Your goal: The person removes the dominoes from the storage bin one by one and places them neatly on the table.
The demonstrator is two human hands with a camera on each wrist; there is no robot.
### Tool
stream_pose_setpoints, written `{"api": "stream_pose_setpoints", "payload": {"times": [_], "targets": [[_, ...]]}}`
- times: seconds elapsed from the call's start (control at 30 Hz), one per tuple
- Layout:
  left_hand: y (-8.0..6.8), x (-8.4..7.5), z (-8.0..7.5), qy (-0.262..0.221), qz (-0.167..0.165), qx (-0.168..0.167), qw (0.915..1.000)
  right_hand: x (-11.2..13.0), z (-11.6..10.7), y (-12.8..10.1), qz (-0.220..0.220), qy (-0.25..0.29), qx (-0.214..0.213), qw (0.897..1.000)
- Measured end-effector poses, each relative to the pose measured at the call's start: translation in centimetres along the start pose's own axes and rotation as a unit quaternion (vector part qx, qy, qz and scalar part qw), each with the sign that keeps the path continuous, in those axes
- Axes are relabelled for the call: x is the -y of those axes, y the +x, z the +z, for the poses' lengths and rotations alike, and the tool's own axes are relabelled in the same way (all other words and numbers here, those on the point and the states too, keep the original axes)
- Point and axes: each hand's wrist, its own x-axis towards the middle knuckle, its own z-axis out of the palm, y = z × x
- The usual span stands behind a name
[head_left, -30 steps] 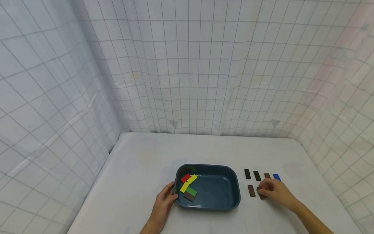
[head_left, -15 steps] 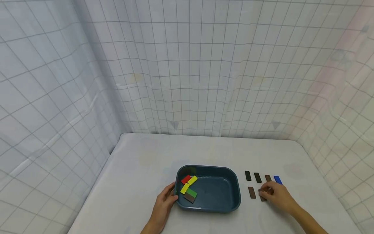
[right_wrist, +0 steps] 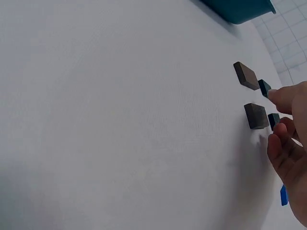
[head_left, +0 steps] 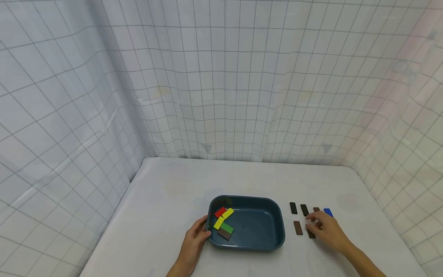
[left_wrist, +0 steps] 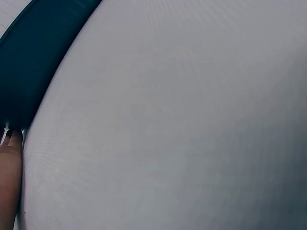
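At its left end, the dark teal tray (head_left: 252, 229) is held by my left hand (head_left: 193, 238), thumb at the front corner and fingers along the outer wall. Part of that hand shows beside the tray (left_wrist: 43, 57) in the left wrist view. My right hand (head_left: 327, 231) hovers just over a brown block (head_left: 311, 234), thumb and fingers apart with nothing between them. The same brown block (right_wrist: 257, 116) lies flat below the fingertips in the right wrist view. Another brown block (head_left: 298, 227) lies to its left.
Behind are two black blocks (head_left: 293, 208), a partly hidden brown block (head_left: 316, 209) and a blue block (head_left: 328, 212). Inside the tray's left side lie a red block (head_left: 220, 212), two yellow blocks (head_left: 219, 223), a green block (head_left: 227, 227) and a brown block (head_left: 224, 234).
My right hand's fingers have spread and come off the brown block, which stays on the white cloth. The left hand and tray have kept their place.
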Motion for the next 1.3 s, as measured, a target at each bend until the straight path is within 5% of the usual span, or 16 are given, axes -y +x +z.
{"api": "stream_pose_setpoints", "payload": {"times": [0.4, 0.73, 1.03, 1.3], "targets": [[0.2, 0.0, -0.1, 0.003, 0.001, 0.006, 1.0, 3.2, 0.9, 2.3, -0.113, 0.025, -0.059, 0.992], [0.5, -0.1, 0.0, 0.002, 0.001, 0.003, 1.0, 7.6, 2.1, 5.0, -0.178, 0.051, -0.055, 0.981], [0.0, 0.1, 0.0, -0.005, -0.008, -0.004, 0.9999, 11.6, 5.2, 6.9, -0.233, 0.109, 0.037, 0.966], [0.2, 0.1, -0.1, -0.003, -0.006, -0.001, 1.0, 13.3, 7.6, 7.9, -0.267, 0.099, 0.077, 0.955]]}}
